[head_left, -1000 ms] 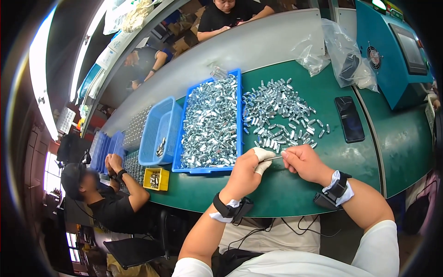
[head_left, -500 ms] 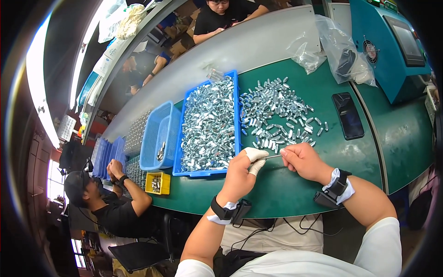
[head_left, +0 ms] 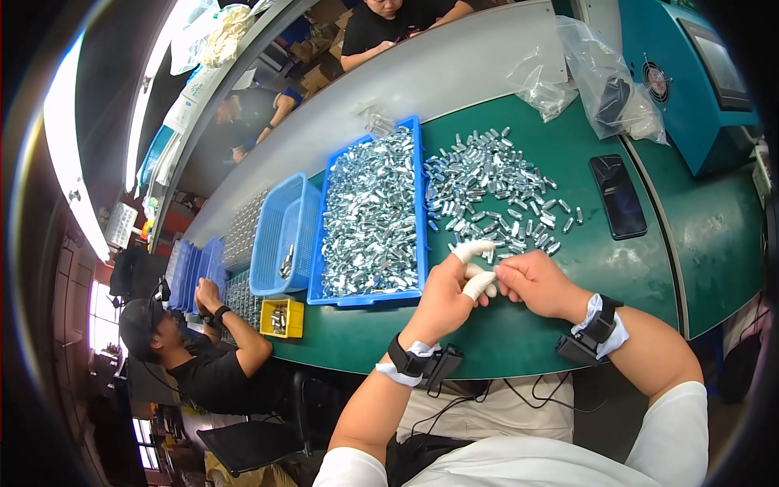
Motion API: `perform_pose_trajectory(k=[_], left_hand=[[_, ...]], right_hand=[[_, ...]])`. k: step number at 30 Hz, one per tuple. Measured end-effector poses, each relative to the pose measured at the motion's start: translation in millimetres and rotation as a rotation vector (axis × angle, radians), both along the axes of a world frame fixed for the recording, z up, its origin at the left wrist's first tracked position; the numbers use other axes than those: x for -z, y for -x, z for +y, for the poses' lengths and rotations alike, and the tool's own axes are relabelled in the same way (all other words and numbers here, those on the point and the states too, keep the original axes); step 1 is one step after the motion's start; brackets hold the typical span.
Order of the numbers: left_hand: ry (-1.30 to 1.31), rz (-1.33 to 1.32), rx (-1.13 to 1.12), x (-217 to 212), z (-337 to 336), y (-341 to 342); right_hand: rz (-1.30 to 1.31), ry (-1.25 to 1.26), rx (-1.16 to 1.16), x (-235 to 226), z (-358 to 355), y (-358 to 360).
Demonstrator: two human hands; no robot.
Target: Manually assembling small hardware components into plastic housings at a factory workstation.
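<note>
My left hand (head_left: 445, 302) wears white finger cots. One covered finger is stretched out toward the loose metal pieces; the covered thumb and another finger come together beside my right fingertips. My right hand (head_left: 539, 284) is closed in a pinch, its fingertips meeting those of the left. Whatever sits between the fingertips is too small or hidden to make out. Just beyond the hands lies a loose pile of small silver metal pieces (head_left: 487, 183). A blue tray (head_left: 423, 211) heaped with the same sort of pieces stands to the left of the pile.
A light-blue basket (head_left: 268, 243) and a yellow bin (head_left: 296, 318) holding metal parts stand farther left. At the right lie a black phone (head_left: 617, 197) and a clear plastic bag (head_left: 592, 73), near a teal machine (head_left: 682, 97). Another person (head_left: 215, 349) sits at the left.
The thin metal rod seen between my hands is out of sight. My left hand has moved right, against the right fingertips, and one covered finger has lifted away from the thumb.
</note>
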State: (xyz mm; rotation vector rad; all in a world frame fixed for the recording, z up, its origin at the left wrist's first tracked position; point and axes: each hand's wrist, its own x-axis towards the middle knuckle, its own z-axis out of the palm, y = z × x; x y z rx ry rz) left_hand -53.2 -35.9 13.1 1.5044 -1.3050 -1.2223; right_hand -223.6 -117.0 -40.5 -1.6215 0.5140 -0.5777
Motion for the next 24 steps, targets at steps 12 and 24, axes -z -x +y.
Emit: perform_pose_trajectory(k=[12,24], left_hand=[[0.337,-0.363,-0.096,12,3,11],[0.428,-0.359,-0.403,5,5,-24]], right_hand=[[-0.035,-0.233,-0.046,1,-12,1],[-0.098,-0.264,0.031,0,-12,1]])
